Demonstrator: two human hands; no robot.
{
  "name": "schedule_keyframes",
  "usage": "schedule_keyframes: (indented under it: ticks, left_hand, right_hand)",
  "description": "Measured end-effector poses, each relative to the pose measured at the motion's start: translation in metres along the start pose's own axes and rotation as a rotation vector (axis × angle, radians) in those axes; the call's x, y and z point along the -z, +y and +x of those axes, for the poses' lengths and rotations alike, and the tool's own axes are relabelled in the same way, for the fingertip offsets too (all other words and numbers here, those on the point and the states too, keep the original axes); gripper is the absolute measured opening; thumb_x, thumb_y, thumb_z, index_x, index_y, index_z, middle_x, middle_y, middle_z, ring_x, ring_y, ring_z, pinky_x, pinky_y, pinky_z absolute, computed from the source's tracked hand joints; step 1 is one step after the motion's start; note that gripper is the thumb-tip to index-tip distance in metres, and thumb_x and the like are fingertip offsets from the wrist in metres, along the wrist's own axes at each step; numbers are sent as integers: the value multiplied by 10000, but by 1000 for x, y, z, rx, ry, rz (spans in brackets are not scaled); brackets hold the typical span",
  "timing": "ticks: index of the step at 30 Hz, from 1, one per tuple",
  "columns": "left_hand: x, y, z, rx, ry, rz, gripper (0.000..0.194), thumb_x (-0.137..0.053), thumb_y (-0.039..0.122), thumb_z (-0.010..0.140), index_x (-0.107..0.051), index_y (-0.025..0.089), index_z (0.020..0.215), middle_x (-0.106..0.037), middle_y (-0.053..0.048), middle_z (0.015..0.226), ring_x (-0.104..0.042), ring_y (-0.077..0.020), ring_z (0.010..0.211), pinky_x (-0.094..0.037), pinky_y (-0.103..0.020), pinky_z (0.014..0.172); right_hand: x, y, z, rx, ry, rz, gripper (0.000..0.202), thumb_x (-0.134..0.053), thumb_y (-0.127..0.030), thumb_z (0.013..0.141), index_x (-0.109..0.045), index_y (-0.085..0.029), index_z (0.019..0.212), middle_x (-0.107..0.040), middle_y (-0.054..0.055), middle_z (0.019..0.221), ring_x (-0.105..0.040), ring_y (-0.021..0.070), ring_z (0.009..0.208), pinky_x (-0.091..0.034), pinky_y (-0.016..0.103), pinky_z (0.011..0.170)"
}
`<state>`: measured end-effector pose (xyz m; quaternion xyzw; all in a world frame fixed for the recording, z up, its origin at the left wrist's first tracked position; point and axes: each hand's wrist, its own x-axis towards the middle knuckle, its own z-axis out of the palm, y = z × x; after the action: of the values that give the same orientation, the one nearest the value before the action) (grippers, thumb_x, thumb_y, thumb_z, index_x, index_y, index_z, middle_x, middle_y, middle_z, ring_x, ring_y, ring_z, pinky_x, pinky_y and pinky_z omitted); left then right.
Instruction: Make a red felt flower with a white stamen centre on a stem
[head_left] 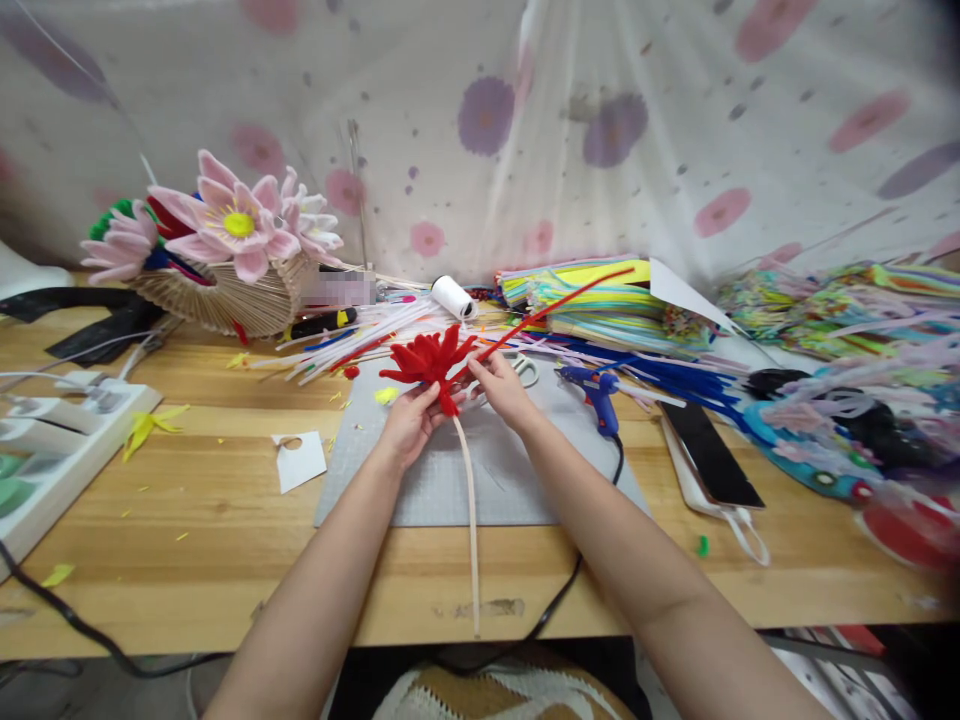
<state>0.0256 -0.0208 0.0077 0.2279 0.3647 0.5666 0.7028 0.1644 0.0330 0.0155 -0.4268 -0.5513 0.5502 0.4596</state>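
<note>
Above a grey cutting mat (375, 490), my left hand (411, 422) is closed around the base of a red pipe-cleaner flower (427, 358). The flower's petals spread upward and to the left. From its base a pale, fuzzy stem (471, 520) hangs down past the mat's front edge. My right hand (498, 388) pinches a straight red pipe cleaner (555, 314), close beside the flower's base. The pipe cleaner's long end slants up to the right; its near end is hidden at my fingers. Scissors (528, 370) lie partly covered behind my right hand.
A blue glue gun (594, 392) lies on the mat's right, its cord running forward. A phone (712, 455) is farther right. Pipe-cleaner bundles (592, 295) line the back. On the left are a power strip (124, 415) and pink flowers (236, 220) in a basket (225, 300).
</note>
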Motion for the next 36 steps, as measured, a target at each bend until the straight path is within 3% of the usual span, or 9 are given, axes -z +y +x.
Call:
schedule_keyframes:
  ticks: [4, 8, 13, 17, 20, 22, 26, 30, 36]
  left_hand:
    - [5, 0, 5, -76, 136, 44, 115, -701, 159, 741, -630, 92, 800, -693, -57, 701, -655, -133, 568, -529, -231, 531]
    - [12, 11, 6, -262, 177, -31, 148, -743, 164, 692, -606, 116, 718, -651, -3, 613, -595, -91, 483, -486, -194, 472]
    - [19, 30, 1, -240, 147, -169, 107, -737, 137, 702, -639, 133, 745, -674, 3, 644, -646, -102, 582, -530, -199, 554]
    - [23, 34, 2, -159, 181, -129, 34, -683, 107, 757, -655, 118, 772, -689, -13, 662, -647, -94, 572, -535, -185, 551]
    - [26, 34, 4, -142, 209, -88, 52, -631, 88, 797, -647, 109, 752, -676, -9, 629, -622, -79, 518, -522, -171, 510]
    - [28, 34, 5, -134, 199, -64, 70, -614, 83, 808, -645, 106, 750, -672, -8, 631, -611, -76, 501, -516, -170, 488]
    - [31, 36, 5, -87, 166, -11, 82, -617, 160, 829, -663, 96, 808, -665, -13, 641, -597, -73, 491, -523, -184, 486]
    - [31, 36, 4, -74, 113, 44, 178, -659, 245, 805, -676, 88, 888, -635, 1, 617, -580, -69, 491, -533, -195, 514]
    - [31, 33, 5, -112, 79, 7, 190, -640, 238, 822, -676, 65, 891, -550, 39, 539, -536, -52, 468, -535, -195, 531]
  right_hand:
    - [12, -1, -4, -10, -17, -10, 375, -588, -531, 719, -391, -224, 804, -546, -58, 610, -540, 101, 552, -415, 210, 461]
    - [30, -15, -12, -14, -78, -253, 195, -498, -374, 802, -410, -211, 743, -446, -74, 548, -422, 72, 469, -341, 203, 453]
    - [40, -22, -20, -180, -480, -719, 102, -482, -180, 767, -465, -190, 668, -458, -52, 549, -412, 77, 476, -312, 212, 479]
    - [26, -10, -20, -161, -607, -1009, 119, -547, -193, 768, -508, -179, 657, -566, -8, 654, -468, 97, 566, -309, 215, 519]
    - [19, -5, -14, -142, -574, -976, 148, -552, -320, 829, -583, -176, 814, -643, 26, 760, -537, 125, 637, -357, 219, 565]
    - [24, -6, -7, -103, -456, -960, 233, -501, -367, 877, -592, -179, 980, -678, 51, 870, -591, 148, 734, -402, 230, 641]
    - [53, -6, 13, 55, -127, -1323, 293, -419, -192, 893, -587, -165, 1132, -633, 113, 1169, -570, 216, 1041, -403, 294, 855]
    - [77, 5, 25, 133, -232, -1643, 349, -390, -116, 876, -588, -100, 1163, -591, 156, 1232, -499, 253, 1140, -359, 327, 957]
    - [79, 9, 27, 171, -297, -1749, 331, -386, -136, 882, -601, -108, 1132, -605, 149, 1198, -510, 276, 1115, -388, 352, 887]
